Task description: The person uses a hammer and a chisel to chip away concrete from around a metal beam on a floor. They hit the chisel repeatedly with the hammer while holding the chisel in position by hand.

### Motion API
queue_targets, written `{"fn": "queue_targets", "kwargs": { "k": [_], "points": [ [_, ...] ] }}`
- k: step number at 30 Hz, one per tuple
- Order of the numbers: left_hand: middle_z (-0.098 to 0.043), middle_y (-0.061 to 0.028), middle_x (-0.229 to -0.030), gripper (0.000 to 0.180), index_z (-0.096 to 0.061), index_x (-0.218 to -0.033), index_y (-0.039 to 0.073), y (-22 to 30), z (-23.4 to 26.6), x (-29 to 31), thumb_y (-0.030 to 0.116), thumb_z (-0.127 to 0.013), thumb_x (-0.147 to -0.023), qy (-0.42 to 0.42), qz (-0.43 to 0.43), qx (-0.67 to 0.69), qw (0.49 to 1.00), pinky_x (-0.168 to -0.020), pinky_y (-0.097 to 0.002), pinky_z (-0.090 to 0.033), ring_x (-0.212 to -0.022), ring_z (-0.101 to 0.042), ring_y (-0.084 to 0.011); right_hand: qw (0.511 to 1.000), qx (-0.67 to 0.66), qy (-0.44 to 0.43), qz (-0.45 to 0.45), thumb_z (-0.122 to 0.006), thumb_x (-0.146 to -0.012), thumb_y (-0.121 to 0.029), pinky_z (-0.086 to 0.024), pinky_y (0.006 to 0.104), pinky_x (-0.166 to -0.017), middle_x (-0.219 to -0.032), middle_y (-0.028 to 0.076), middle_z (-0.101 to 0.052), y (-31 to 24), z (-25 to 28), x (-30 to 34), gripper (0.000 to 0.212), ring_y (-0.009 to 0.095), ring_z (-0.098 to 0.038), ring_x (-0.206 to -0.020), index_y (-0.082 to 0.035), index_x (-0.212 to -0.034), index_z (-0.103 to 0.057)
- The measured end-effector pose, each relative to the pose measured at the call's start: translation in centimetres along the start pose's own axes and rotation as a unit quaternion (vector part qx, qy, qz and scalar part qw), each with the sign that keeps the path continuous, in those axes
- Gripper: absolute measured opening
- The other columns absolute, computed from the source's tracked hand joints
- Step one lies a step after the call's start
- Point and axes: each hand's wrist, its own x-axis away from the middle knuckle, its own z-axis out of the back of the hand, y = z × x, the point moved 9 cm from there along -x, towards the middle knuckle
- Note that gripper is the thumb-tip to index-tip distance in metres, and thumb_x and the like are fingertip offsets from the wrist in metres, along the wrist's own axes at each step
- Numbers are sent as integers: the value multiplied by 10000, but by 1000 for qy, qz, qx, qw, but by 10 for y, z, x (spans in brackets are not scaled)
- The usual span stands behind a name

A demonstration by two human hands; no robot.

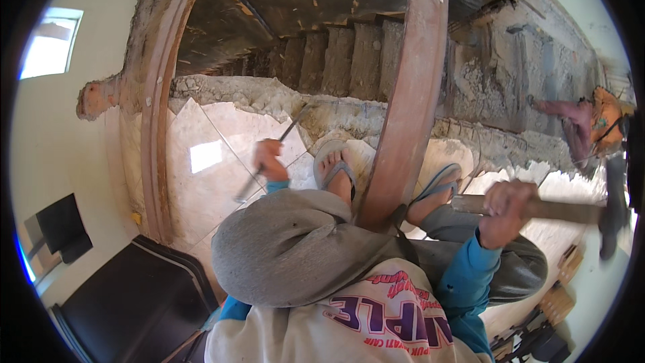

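My left hand (270,160) grips a thin metal chisel (290,127) whose tip rests against the broken edge of the tile floor (222,141), where rubble (269,97) lies. My right hand (505,210) holds the wooden handle of a hammer (571,211), raised out to the right; its dark head (613,218) is near the picture's rim. I squat with grey trousers and both feet in grey sandals (334,165), one on each side of a wooden door frame post (403,121).
A curved wooden frame piece (156,128) runs down the left. Bare concrete steps (342,57) rise beyond the rubble. Another person (591,124) in orange is at the right by a chipped wall. A dark cabinet (127,296) stands lower left.
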Motion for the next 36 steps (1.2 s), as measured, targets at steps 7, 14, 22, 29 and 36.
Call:
{"fn": "queue_targets", "kwargs": {
  "k": [7,14,22,29,36],
  "points": [
    [-438,-49,-549,451,-389,-544,51,-11,-43,-46,237,-440,-951,-122,90,-36,988,-559,-307,-397,-486,-386,-159,955,39,-54,-291,-569,-922,-245,-304,222,-377,-526,-26,-401,109,-35,34,241,58,-374,-410,-38,-840,-475],
    [-452,-113,-552,287,-444,-605,58,16,-158,42,124,-558,-859,-422,-72,-135,894,-461,-406,-367,-489,-475,-301,949,145,-81,-267,-667,-860,-256,-317,212,-401,-562,-12,-471,107,-26,45,272,57,-416,-445,-7,-814,-567],
    [-454,-143,-543,267,-458,-621,37,72,-189,50,125,-559,-853,-408,-230,-167,868,-466,-427,-373,-500,-482,-348,944,160,-80,-278,-639,-878,-282,-307,214,-385,-551,-16,-442,115,-14,53,287,57,-393,-426,-17,-871,-528],
    [-471,-154,-561,320,-445,-624,38,70,-187,31,177,-554,-890,-369,-167,-217,888,-477,-437,-377,-510,-484,-371,948,160,-79,-263,-615,-894,-297,-297,218,-369,-530,-17,-419,118,-14,52,295,57,-369,-398,-22,-864,-512],
    [-477,-162,-558,328,-450,-630,34,79,-192,21,190,-543,-904,-357,-178,-216,891,-463,-445,-377,-498,-485,-373,934,133,-84,-322,-664,-861,-274,-332,210,-395,-580,-1,-484,120,-19,57,296,62,-428,-438,-5,-889,-544]
  ]
}}
